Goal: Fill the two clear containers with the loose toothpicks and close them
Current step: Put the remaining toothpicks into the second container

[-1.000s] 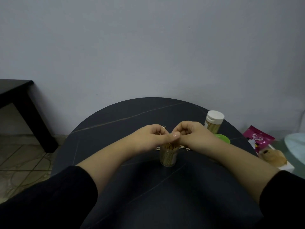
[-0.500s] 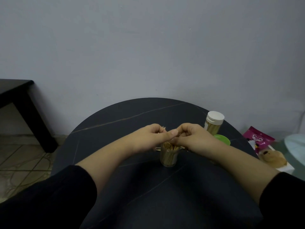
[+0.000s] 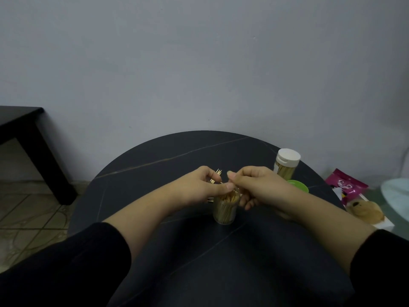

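An open clear container (image 3: 225, 210) packed with upright toothpicks stands at the middle of the round black table (image 3: 155, 165). My left hand (image 3: 200, 188) grips a small bunch of toothpicks (image 3: 218, 173) just left of and above the container's mouth, its thumb at the rim. My right hand (image 3: 256, 187) hovers curled over the right side of the mouth; I cannot make out whether it pinches anything. A few loose toothpicks (image 3: 210, 199) lie behind the container. A second container (image 3: 286, 165), full and shut with a white lid, stands at the back right. A green lid (image 3: 298, 185) lies beside it.
A pink packet (image 3: 345, 185) and a brown stuffed toy (image 3: 365, 211) lie off the table's right edge. A black side table (image 3: 24, 127) stands at the far left against the grey wall. Tiled floor shows at the lower left.
My hands have drawn slightly apart over the container's mouth. The right hand has dropped a little toward the rim; the left still holds its bunch of toothpicks.
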